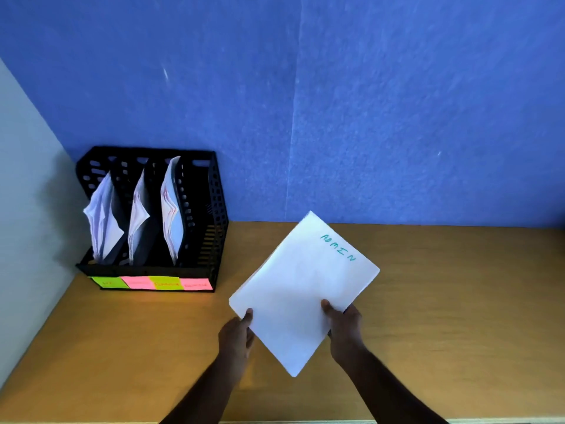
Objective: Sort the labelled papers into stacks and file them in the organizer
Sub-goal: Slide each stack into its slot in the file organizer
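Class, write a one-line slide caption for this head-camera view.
Both hands, left and right, hold the ADMIN stack beside an organizer with three slots filled.

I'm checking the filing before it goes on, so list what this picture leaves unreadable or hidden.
- Sticky-note labels on the organizer, head view: writing too small and blurred to read.
- Filed papers: seen edge-on, labels hidden.
- Sheets under the ADMIN stack: covered by the top page.
- Fingers of the left hand and right hand: behind the stack.

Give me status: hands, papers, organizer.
Left hand and right hand both grip the ADMIN stack above the desk. Organizer: three slots filled, rightmost empty. Nothing in the way.
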Demonstrator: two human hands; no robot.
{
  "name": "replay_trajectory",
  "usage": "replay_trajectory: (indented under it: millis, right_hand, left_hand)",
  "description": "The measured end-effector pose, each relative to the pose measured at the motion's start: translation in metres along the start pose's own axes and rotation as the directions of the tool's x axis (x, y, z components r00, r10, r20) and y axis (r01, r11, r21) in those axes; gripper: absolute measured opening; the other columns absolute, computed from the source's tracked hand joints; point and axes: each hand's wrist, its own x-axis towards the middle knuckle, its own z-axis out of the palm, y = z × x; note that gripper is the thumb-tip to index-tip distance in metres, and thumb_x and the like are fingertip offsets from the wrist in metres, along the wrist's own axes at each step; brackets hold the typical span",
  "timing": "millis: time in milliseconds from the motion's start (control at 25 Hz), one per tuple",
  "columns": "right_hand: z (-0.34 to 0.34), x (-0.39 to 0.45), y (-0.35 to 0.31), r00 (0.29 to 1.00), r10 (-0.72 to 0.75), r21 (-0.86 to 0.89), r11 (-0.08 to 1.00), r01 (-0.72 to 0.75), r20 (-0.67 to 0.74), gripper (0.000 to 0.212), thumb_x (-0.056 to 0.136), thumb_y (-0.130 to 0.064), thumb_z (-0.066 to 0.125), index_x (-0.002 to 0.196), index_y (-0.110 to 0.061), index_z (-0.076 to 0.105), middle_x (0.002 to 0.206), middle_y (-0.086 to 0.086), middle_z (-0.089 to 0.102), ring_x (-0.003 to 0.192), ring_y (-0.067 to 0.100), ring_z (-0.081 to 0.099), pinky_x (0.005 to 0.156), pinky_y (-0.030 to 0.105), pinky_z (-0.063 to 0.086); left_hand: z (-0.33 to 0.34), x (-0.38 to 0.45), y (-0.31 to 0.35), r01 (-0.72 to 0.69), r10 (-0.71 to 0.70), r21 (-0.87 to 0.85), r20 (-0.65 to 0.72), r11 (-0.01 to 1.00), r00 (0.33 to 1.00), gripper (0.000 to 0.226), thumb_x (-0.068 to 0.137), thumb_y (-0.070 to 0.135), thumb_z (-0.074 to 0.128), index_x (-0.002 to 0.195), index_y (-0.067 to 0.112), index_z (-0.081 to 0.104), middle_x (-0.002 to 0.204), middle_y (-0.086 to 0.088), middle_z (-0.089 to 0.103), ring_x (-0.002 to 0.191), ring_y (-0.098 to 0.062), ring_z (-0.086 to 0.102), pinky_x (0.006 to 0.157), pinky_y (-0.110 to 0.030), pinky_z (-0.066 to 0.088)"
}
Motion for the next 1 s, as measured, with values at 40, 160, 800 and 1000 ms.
replay_trajectory:
  millis: [40, 160, 800, 1000]
  right_hand:
    - [0.0, -0.002, 0.005, 0.999, 0.043, 0.033, 0.998, -0.044, 0.033, 0.021, 0.093, 0.005, 0.065, 0.11, -0.005, 0.069, 0.103, 0.008, 0.079, 0.093, 0.03, 0.073, 0.085, 0.046, 0.059]
    - [-0.005, -0.006, 0.006, 0.976, 0.124, -0.018, 0.992, -0.123, 0.177, 0.032, 0.09, 0.0, 0.07, 0.121, -0.006, 0.068, 0.117, 0.012, 0.076, 0.109, 0.035, 0.071, 0.094, 0.052, 0.057]
    - [0.0, -0.011, 0.005, 0.884, -0.442, -0.528, 0.72, 0.451, 0.152, 0.029, 0.088, -0.002, 0.07, 0.108, -0.02, 0.075, 0.097, -0.015, 0.078, 0.092, -0.001, 0.07, 0.081, 0.016, 0.054]
    - [-0.015, -0.01, 0.031, 0.939, -0.341, -0.627, 0.721, 0.296, 0.051, 0.027, 0.088, -0.003, 0.07, 0.102, -0.026, 0.07, 0.091, -0.01, 0.074, 0.092, 0.022, 0.071, 0.083, 0.036, 0.055]
  left_hand:
    - [0.001, -0.003, 0.001, 0.039, -0.033, -0.092, 0.059, 0.995, 0.998, 0.02, 0.088, 0.015, 0.07, 0.1, 0.002, 0.062, 0.094, -0.013, 0.064, 0.08, -0.028, 0.059, 0.071, -0.04, 0.055]
    - [0.001, -0.002, 0.005, -0.094, 0.094, -0.01, 0.008, 0.996, 0.996, 0.013, 0.097, 0.005, 0.054, 0.106, 0.008, 0.064, 0.104, -0.013, 0.069, 0.096, -0.033, 0.065, 0.086, -0.047, 0.053]
    - [-0.003, -0.022, 0.025, -0.721, 0.715, 0.331, 0.166, 0.608, 0.679, 0.027, 0.093, 0.033, 0.048, 0.116, 0.02, 0.049, 0.105, 0.015, 0.061, 0.096, 0.014, 0.056, 0.078, -0.003, 0.04]
    - [-0.038, 0.014, 0.009, -0.528, 0.498, 0.412, 0.189, 0.742, 0.847, 0.036, 0.081, 0.048, 0.053, 0.112, 0.032, 0.06, 0.106, 0.006, 0.069, 0.104, -0.019, 0.064, 0.089, -0.027, 0.049]
